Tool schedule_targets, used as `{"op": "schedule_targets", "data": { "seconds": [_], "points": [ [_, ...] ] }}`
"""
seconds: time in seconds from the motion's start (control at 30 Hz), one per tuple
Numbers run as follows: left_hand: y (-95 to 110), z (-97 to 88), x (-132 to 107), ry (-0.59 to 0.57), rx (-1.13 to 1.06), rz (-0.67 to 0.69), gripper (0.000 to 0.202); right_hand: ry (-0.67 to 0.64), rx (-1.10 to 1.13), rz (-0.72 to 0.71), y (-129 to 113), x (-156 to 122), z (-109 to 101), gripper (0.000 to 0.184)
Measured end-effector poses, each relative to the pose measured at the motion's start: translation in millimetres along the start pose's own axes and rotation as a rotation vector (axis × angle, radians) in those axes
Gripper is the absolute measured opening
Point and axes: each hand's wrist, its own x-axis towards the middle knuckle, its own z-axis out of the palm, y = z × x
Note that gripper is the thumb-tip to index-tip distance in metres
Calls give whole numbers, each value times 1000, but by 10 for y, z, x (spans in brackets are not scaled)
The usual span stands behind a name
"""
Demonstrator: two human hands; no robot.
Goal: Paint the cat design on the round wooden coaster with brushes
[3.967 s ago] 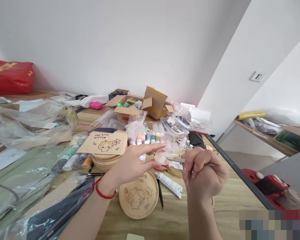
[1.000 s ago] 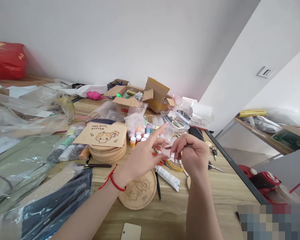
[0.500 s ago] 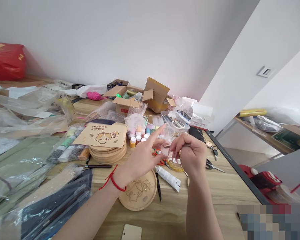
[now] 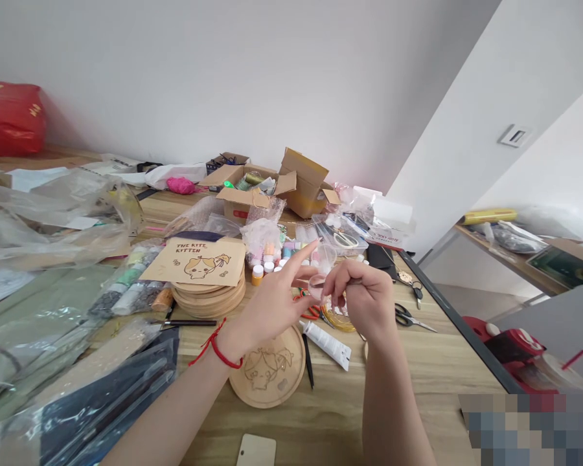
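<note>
My left hand (image 4: 276, 301) pinches a small clear round cup (image 4: 315, 286) between thumb and fingers, index finger raised. Close against it, my right hand (image 4: 366, 301) is closed on a thin stick-like tool (image 4: 354, 281), its tip at the cup; its exact kind is hard to make out. Beneath my left wrist lies a round wooden board (image 4: 267, 378) with a kitten drawing. A black pen (image 4: 308, 362) and a white tube (image 4: 328, 346) lie to its right. Behind my left hand, a printed kitten card (image 4: 199, 262) rests on a stack of wooden boards (image 4: 208, 304).
Paint bottles (image 4: 257, 275) stand behind the hands, before open cardboard boxes (image 4: 247, 194). Scissors (image 4: 412, 317) and keys (image 4: 416, 294) lie at right, near the table's dark edge. Plastic packaging (image 4: 68, 323) covers the left side. A pale card-like object (image 4: 256, 451) lies in front.
Little differs. Both hands sit slightly further left in view, still holding the cup and the thin tool together; the camera view has shifted a bit.
</note>
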Motion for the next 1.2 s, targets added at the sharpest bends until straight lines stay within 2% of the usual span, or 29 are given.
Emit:
{"op": "schedule_targets", "data": {
  "seconds": [0.1, 0.2, 0.33, 0.47, 0.6, 0.9, 1.03, 1.13, 1.2],
  "points": [
    [6, -11, -5, -3, -3, -23, 86, 78, -23, -40, 11, 6, 6, 22],
    [4, -25, -6, -32, -1, -39, 89, 29, 53, 18, 27, 19, 28, 21],
    [-6, -32, -1, -36, 2, -29, 84, 152, 28, 39, 46, 32, 68, 20],
    [-16, -32, 6, -51, 5, -20, 83, 59, 25, 87, 49, 35, 88, 21],
    [-25, -33, 18, -48, 13, -19, 87, 125, -23, 50, 45, 43, 88, 20],
    [-76, 8, 37, -49, -169, -63, 90, 109, 33, 81, 52, 61, 105, 20],
    [-54, -8, 29, -69, -120, -52, 91, 160, -11, 84, 59, 63, 105, 20],
    [-35, -25, 19, -94, -7, -20, 91, 60, 45, 140, 59, 67, 107, 19],
    [-28, -35, 16, -81, 44, -9, 87, 59, 83, 146, 60, 70, 110, 18]
  ]
}}
